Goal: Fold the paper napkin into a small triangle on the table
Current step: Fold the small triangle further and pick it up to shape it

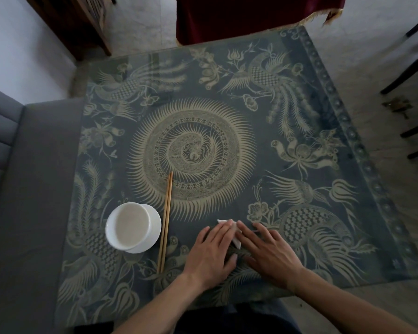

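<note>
Fingers point(221, 229) of the left hand point(211, 255) lay straight and a little spread, pressed flat on the paper napkin point(235, 239). From my remote seat I saw no curl in them, so this hand was open and held nothing; it only pressed down. Its thumb pointed to the right, toward the other hand, and rested on the table point(227, 116).

The napkin was white and lay near the front edge of the table, directly under the tips of both hands. Only small parts of it were visible: one corner before the left fingertips, and a narrow strip in the gap between the two hands. The rest was hidden under the fingers, so I could not tell its full shape or how many folds it had.

The right hand point(269, 251) lay just beside the left one, also with straight fingers pressed on the napkin, palm down, gripping nothing.

To the left of the hands, well apart from the napkin, stood a white cup point(130, 226) on a white saucer point(152, 231), and a pair of wooden chopsticks point(165, 220) lay just beside the saucer on its right.
</note>
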`<state>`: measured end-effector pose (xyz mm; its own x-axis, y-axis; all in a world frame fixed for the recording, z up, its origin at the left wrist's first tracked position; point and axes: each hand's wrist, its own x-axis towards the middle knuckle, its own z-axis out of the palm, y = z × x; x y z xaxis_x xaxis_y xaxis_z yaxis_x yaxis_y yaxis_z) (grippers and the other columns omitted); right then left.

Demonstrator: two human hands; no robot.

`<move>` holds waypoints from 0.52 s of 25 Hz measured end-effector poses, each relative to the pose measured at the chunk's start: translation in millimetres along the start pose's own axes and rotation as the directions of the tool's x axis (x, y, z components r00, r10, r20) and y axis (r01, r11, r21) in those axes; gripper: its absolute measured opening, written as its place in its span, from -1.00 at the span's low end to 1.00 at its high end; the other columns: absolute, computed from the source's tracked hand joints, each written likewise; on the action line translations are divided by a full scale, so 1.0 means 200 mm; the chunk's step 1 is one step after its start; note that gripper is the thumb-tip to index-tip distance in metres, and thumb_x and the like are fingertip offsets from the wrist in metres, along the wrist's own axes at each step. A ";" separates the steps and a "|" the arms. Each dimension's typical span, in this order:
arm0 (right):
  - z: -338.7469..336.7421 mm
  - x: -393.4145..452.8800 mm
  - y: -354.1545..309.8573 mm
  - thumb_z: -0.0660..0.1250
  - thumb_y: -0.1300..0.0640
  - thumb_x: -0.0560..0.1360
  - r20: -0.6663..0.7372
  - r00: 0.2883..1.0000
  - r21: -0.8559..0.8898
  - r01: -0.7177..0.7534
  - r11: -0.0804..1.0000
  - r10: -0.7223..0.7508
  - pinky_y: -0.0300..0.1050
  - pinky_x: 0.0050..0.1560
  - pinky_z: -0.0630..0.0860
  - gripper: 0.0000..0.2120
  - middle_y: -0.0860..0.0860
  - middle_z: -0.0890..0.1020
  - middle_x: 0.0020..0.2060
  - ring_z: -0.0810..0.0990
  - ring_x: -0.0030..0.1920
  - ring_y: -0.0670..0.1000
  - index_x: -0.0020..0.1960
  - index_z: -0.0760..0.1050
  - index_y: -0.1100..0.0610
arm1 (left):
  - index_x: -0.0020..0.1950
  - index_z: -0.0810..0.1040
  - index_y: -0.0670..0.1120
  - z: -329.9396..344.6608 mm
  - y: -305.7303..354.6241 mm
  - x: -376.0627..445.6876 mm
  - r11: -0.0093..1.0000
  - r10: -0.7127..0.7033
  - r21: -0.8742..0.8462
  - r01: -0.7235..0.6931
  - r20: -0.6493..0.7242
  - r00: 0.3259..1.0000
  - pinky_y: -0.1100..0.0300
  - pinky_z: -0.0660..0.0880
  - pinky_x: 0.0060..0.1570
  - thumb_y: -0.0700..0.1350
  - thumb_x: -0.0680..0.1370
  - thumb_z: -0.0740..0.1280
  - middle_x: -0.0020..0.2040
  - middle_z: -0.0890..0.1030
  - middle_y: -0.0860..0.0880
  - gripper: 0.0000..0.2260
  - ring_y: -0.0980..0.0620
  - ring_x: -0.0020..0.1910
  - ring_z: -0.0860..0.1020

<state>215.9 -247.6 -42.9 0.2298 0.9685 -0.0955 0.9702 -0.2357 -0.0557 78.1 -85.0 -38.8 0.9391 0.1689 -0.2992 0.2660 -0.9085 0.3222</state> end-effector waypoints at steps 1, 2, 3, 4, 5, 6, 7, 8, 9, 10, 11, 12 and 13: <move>0.00 0.00 -0.01 0.33 -0.24 0.46 0.003 1.000 -0.004 0.000 1.000 0.000 -0.01 0.03 0.58 -0.32 -0.01 0.38 0.48 0.52 0.29 0.17 0.47 0.37 0.06 | 0.60 -0.05 0.02 0.01 0.01 0.00 1.000 0.005 -0.002 -0.005 0.010 1.000 -0.11 0.07 0.48 0.18 0.61 0.09 0.62 0.00 0.07 -0.37 0.04 0.57 0.02; 0.00 0.00 -0.01 0.30 -0.24 0.47 0.007 1.000 -0.003 0.001 1.000 -0.001 0.00 0.02 0.58 -0.33 0.00 0.38 0.48 0.52 0.28 0.19 0.48 0.35 0.07 | 0.60 -0.11 0.04 0.01 0.02 0.00 1.000 0.013 0.006 -0.014 0.020 1.000 -0.14 0.04 0.45 0.21 0.61 0.06 0.62 -0.05 0.10 -0.36 0.01 0.57 0.01; 0.00 0.01 -0.01 0.26 -0.23 0.48 0.011 1.000 -0.001 0.005 1.000 -0.005 0.01 0.01 0.58 -0.34 0.01 0.38 0.47 0.52 0.28 0.20 0.48 0.35 0.08 | 0.60 -0.16 0.06 0.02 0.02 0.00 1.000 0.018 0.019 -0.018 0.028 0.999 -0.17 0.03 0.43 0.24 0.62 0.03 0.62 -0.08 0.11 -0.36 -0.01 0.57 0.01; 0.00 0.01 -0.01 0.24 -0.22 0.49 0.013 1.000 -0.004 0.010 1.000 -0.010 0.01 0.01 0.58 -0.35 0.01 0.39 0.47 0.52 0.28 0.20 0.48 0.35 0.09 | 0.59 -0.20 0.07 0.02 0.02 0.01 0.999 0.015 0.029 -0.016 0.036 0.999 -0.18 0.01 0.43 0.25 0.62 0.00 0.62 -0.11 0.10 -0.35 -0.02 0.57 -0.02; 0.00 0.01 -0.01 0.25 -0.23 0.48 0.014 1.000 -0.009 0.015 1.000 -0.015 0.01 0.01 0.58 -0.35 0.02 0.39 0.47 0.52 0.28 0.20 0.47 0.36 0.09 | 0.59 -0.23 0.07 0.03 0.02 0.01 0.999 0.011 0.042 -0.012 0.041 0.999 -0.19 -0.02 0.43 0.26 0.62 -0.02 0.62 -0.14 0.09 -0.35 -0.02 0.57 -0.06; -0.01 0.01 0.00 0.29 -0.23 0.47 0.016 1.000 -0.009 0.013 1.000 -0.013 0.01 0.01 0.58 -0.34 0.01 0.40 0.46 0.52 0.28 0.19 0.47 0.37 0.08 | 0.59 -0.24 0.06 0.03 0.02 0.01 0.998 0.008 0.059 -0.010 0.042 0.999 -0.19 -0.06 0.44 0.27 0.62 -0.04 0.62 -0.16 0.07 -0.35 -0.01 0.58 -0.10; -0.01 0.01 0.00 0.33 -0.24 0.46 0.019 1.000 -0.005 0.006 1.000 -0.005 0.00 0.02 0.58 -0.33 0.01 0.40 0.46 0.53 0.28 0.18 0.47 0.38 0.07 | 0.59 -0.23 0.04 0.04 0.02 0.01 0.997 0.005 0.080 -0.008 0.040 0.999 -0.19 -0.12 0.45 0.27 0.63 -0.06 0.62 -0.16 0.06 -0.36 0.00 0.58 -0.15; -0.01 0.01 0.00 0.37 -0.25 0.44 0.023 1.000 0.004 -0.004 1.000 0.004 0.00 0.03 0.58 -0.31 0.00 0.39 0.46 0.52 0.29 0.17 0.47 0.38 0.05 | 0.59 -0.22 0.02 0.05 0.01 0.01 0.995 -0.001 0.098 -0.002 0.035 0.999 -0.18 -0.18 0.47 0.26 0.64 -0.08 0.62 -0.15 0.06 -0.37 0.02 0.57 -0.20; 0.00 0.00 -0.01 0.38 -0.25 0.43 0.028 1.000 0.012 -0.013 1.000 0.012 0.00 0.04 0.57 -0.30 -0.01 0.39 0.47 0.52 0.30 0.16 0.47 0.37 0.04 | 0.60 -0.20 0.01 0.05 0.01 0.01 0.994 -0.014 0.112 0.010 0.032 0.999 -0.19 -0.22 0.47 0.26 0.64 -0.10 0.62 -0.14 0.06 -0.38 0.03 0.56 -0.24; 0.00 0.00 -0.01 0.37 -0.25 0.44 0.034 0.999 0.016 -0.017 1.000 0.017 0.00 0.05 0.56 -0.31 -0.02 0.39 0.47 0.51 0.31 0.15 0.48 0.37 0.02 | 0.60 -0.18 0.00 0.05 -0.01 0.00 0.993 -0.031 0.118 0.028 0.027 0.999 -0.19 -0.23 0.47 0.26 0.65 -0.14 0.62 -0.12 0.07 -0.40 0.04 0.56 -0.26; 0.00 0.00 -0.01 0.36 -0.25 0.44 0.040 0.999 0.019 -0.019 1.000 0.018 0.00 0.06 0.56 -0.33 -0.02 0.38 0.47 0.50 0.31 0.15 0.47 0.38 0.01 | 0.60 -0.15 -0.01 0.05 -0.02 -0.01 0.992 -0.054 0.118 0.051 0.019 0.998 -0.19 -0.23 0.46 0.26 0.65 -0.18 0.61 -0.10 0.08 -0.40 0.04 0.56 -0.25; 0.00 0.00 -0.01 0.34 -0.25 0.45 0.043 0.999 0.019 -0.022 1.000 0.021 0.00 0.07 0.56 -0.35 -0.02 0.39 0.47 0.50 0.31 0.15 0.46 0.40 0.00 | 0.61 -0.12 -0.01 0.05 -0.04 -0.03 0.990 -0.083 0.117 0.081 0.007 0.997 -0.21 -0.23 0.46 0.26 0.64 -0.22 0.61 -0.08 0.09 -0.40 0.02 0.57 -0.23; 0.00 0.00 -0.01 0.32 -0.26 0.45 0.046 0.999 0.020 -0.025 0.999 0.024 0.00 0.07 0.56 -0.37 -0.02 0.39 0.47 0.50 0.31 0.14 0.44 0.41 0.00 | 0.61 -0.10 0.00 0.04 -0.06 -0.04 0.986 -0.115 0.122 0.114 -0.003 0.993 -0.22 -0.21 0.45 0.26 0.64 -0.23 0.61 -0.05 0.11 -0.40 0.00 0.57 -0.20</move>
<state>214.3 -247.2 -43.7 0.2493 0.9580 -0.1421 0.9625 -0.2613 -0.0731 65.5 -77.8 -48.4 0.9030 0.2733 -0.3315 0.3431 -0.9231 0.1737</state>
